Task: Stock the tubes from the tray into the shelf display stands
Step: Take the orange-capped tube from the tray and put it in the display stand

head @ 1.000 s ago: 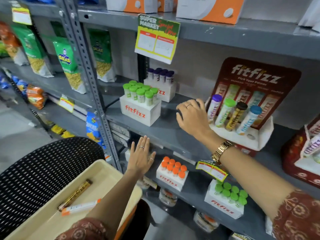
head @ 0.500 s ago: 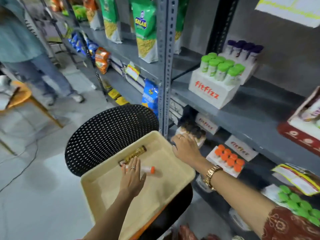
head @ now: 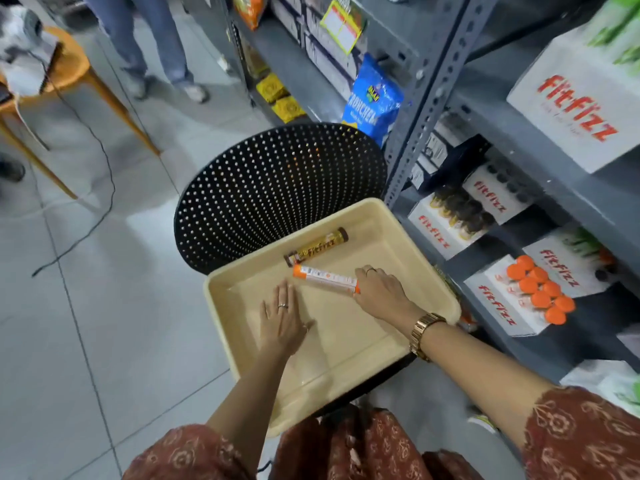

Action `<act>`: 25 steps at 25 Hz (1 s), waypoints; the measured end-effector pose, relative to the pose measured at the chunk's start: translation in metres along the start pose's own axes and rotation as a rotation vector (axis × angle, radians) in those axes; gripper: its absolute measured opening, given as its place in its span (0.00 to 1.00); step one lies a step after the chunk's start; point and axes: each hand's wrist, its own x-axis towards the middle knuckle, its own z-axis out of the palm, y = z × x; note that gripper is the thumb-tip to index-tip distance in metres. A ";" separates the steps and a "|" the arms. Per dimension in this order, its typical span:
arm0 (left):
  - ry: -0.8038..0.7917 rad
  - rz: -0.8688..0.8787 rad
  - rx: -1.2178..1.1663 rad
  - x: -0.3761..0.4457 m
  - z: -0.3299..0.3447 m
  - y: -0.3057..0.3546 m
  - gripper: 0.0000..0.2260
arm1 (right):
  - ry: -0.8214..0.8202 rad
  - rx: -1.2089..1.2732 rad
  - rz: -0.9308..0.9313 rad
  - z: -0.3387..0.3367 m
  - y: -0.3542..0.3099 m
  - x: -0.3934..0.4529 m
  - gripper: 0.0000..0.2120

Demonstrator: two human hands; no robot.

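A beige tray (head: 429, 282) rests on a black perforated chair (head: 277, 188). Two tubes lie in it: a brown-and-gold one (head: 317, 246) toward the back and a white one with an orange cap (head: 323, 278) just in front of it. My right hand (head: 377, 291) closes on the right end of the white tube. My left hand (head: 282, 320) lies flat and open on the tray floor, left of that tube and holding nothing. White display stands sit on the grey shelves at right, one with orange-capped tubes (head: 538, 292), one with dark-capped tubes (head: 457, 209).
A grey metal shelf upright (head: 420, 109) stands just behind the tray. An orange stool (head: 79, 81) and a black cable (head: 104, 174) are on the tiled floor at left. Another person's legs (head: 149, 39) stand at the top. A blue snack bag (head: 372, 98) hangs by the upright.
My view swung down from the shelf to the tray. My right hand came off the shelf onto the white tube; my left hand dropped into the tray beside it.
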 end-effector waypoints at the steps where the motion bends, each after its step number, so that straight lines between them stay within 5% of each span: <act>1: -0.014 -0.006 -0.027 0.002 0.004 0.000 0.38 | -0.028 0.023 0.015 0.003 0.000 0.004 0.17; 5: -0.051 -0.015 -0.050 0.007 0.015 -0.003 0.38 | -0.126 0.085 0.058 0.014 -0.001 0.017 0.17; 13: -0.068 -0.014 -0.060 0.007 0.014 -0.003 0.38 | -0.007 0.001 0.012 -0.007 -0.002 0.008 0.12; 25: 0.312 0.302 0.008 0.017 -0.079 0.081 0.39 | 0.225 -0.185 -0.018 -0.161 0.090 -0.069 0.07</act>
